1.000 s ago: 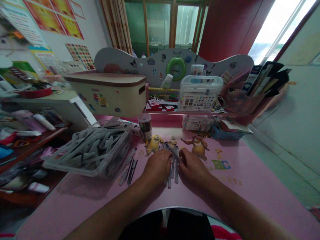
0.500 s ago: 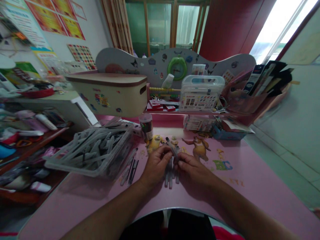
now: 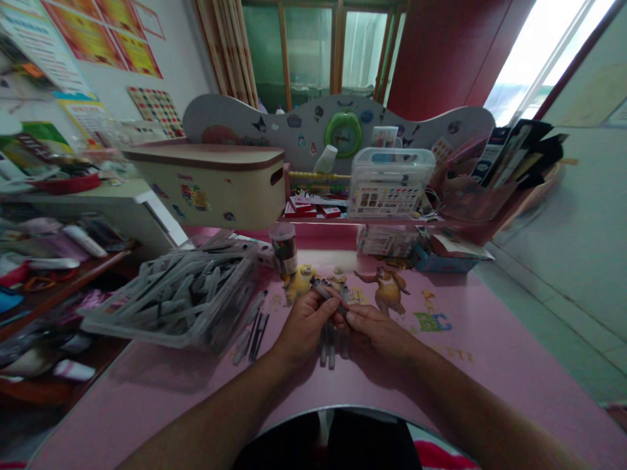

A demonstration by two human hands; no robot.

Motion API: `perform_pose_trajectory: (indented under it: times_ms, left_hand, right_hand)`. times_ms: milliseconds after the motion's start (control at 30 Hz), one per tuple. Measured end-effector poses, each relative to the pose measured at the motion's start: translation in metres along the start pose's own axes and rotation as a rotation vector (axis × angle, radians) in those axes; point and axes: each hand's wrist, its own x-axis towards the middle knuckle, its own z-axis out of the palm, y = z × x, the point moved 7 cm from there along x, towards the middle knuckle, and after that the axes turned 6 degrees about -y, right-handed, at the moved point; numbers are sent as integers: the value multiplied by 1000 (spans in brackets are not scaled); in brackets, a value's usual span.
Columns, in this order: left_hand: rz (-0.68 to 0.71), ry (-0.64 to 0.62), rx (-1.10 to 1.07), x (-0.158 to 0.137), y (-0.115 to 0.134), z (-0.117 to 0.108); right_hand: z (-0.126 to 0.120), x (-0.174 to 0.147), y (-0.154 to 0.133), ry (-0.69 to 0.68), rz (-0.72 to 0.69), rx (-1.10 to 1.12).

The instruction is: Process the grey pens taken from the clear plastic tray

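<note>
A translucent grey pen (image 3: 323,291) is pinched between both hands over the desk, slanting from upper left to lower right. My left hand (image 3: 304,321) has its thumb and fingers closed on the upper-left part. On the other end, my right hand (image 3: 376,326) is closed with thumb and fingertips. Beneath the hands several similar clear pens (image 3: 331,349) lie side by side, their upper parts partly hidden by the fingers. Left of them, dark and clear pens (image 3: 258,336) rest on the desk, beside a clear plastic bin (image 3: 142,333) heaped with grey translucent pens.
The pink desk (image 3: 416,405) has cartoon bear prints. Behind the hands stand a clear cup (image 3: 283,248) and a blue box (image 3: 443,262). A raised shelf holds a cream lidded box (image 3: 210,196), a green clock (image 3: 343,134) and a clear carry case (image 3: 390,186).
The pen between my hands has tipped from steep to flatter, its dark upper end moving down and left. Both hands stay above the loose pens. The view has shifted slightly.
</note>
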Motion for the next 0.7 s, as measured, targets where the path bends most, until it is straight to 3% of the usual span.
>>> perform_pose_trajectory:
  times_ms: [200,467,700]
  left_hand:
    - [-3,-2,8,3,0,-2]
    - [65,73,38,-2,1,0]
    - [67,71,75,-2,7,-1]
  right_hand:
    - [8,0,-1,-50,-5,-15]
    - [11,0,-3,-34,-138,-123]
    - [13,0,-4,-34,-47,-3]
